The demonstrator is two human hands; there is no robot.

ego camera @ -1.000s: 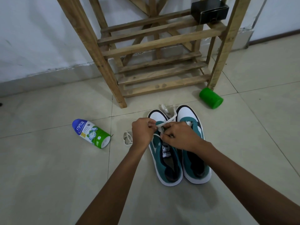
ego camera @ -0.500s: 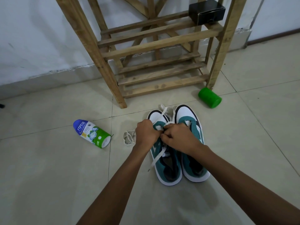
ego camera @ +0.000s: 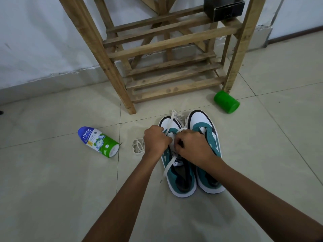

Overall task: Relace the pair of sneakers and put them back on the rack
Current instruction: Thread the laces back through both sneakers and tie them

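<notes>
- Where the tiled floor (ego camera: 52, 198) meets the white wall, a wooden rack (ego camera: 167, 55) stands upright, its lower slatted shelves bare; a black box (ego camera: 224, 7) sits on an upper slat at the right.
- Pair of sneakers, teal and white with dark trim: both rest on the floor just in front of the rack, side by side and touching, toes pointing toward it.
- Left sneaker (ego camera: 180, 179): tongue label visible, collar open, sole flat on the floor.
- Right sneaker (ego camera: 204, 124): white toe cap clear of the hands; its midsection is partly covered by the right forearm.
- White lace (ego camera: 168, 167): one free end hangs down the left sneaker's outer side to the floor; other strands run forward over the toe caps toward the rack.
- Left hand (ego camera: 156, 141): fingers curled, pinching the lace above the left sneaker's eyelets.
- Right hand (ego camera: 192, 147): fingers curled over the same shoe's lacing area, pinching the lace close beside the left hand; the two hands nearly touch.
- Second white lace (ego camera: 138, 145): loose coil on the floor, just left of the left hand.
- Powder bottle (ego camera: 98, 141): blue, white and green, marked "nycil", lying on its side well left of the sneakers.
- Green cup (ego camera: 226, 102): lying on its side against the rack's front right leg.
</notes>
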